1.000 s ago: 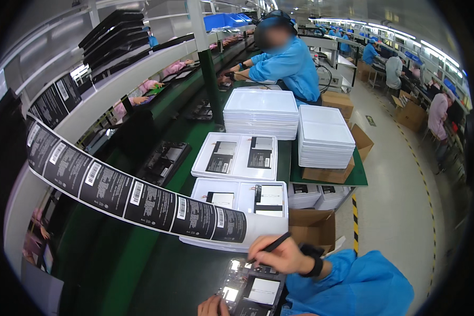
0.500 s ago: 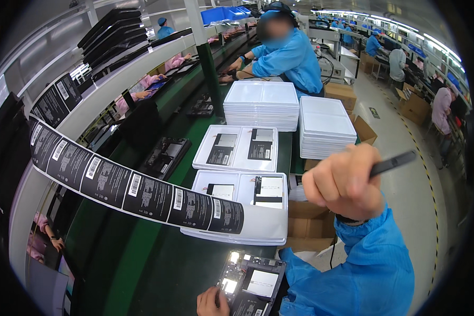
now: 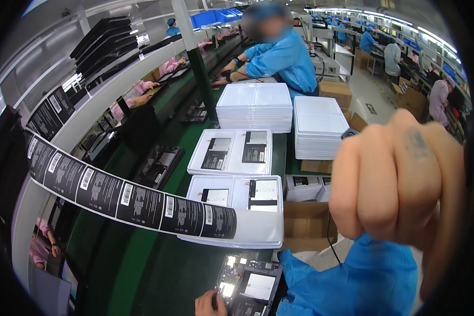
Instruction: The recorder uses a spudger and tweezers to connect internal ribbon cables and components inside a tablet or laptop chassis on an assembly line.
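Observation:
My right hand [image 3: 392, 179] is raised close to the camera at the right, fingers curled into a fist. A small dark end [image 3: 348, 133] shows past its knuckles; the rest of this black stick-shaped tool is hidden by the hand. At the bottom, my left hand [image 3: 211, 304] has bent fingers closed at the left edge of an opened laptop-like device [image 3: 252, 282]. Its bare circuit board, white-labelled battery and black label show. Above it, a curved strip of black labels [image 3: 139, 203] on white backing hangs over a white tray [image 3: 258, 238] holding batteries.
A second battery tray [image 3: 231, 169] lies farther along the green bench. Stacked white trays [image 3: 254, 113] and another stack [image 3: 319, 129] stand beyond it. An open cardboard box [image 3: 306, 226] sits right of the bench. A co-worker in blue [image 3: 287, 60] works at the far end.
My right hand has come nearer the camera and turned, so the black tool is now mostly hidden. My left hand stays at the device's edge. The whole view has shifted slightly.

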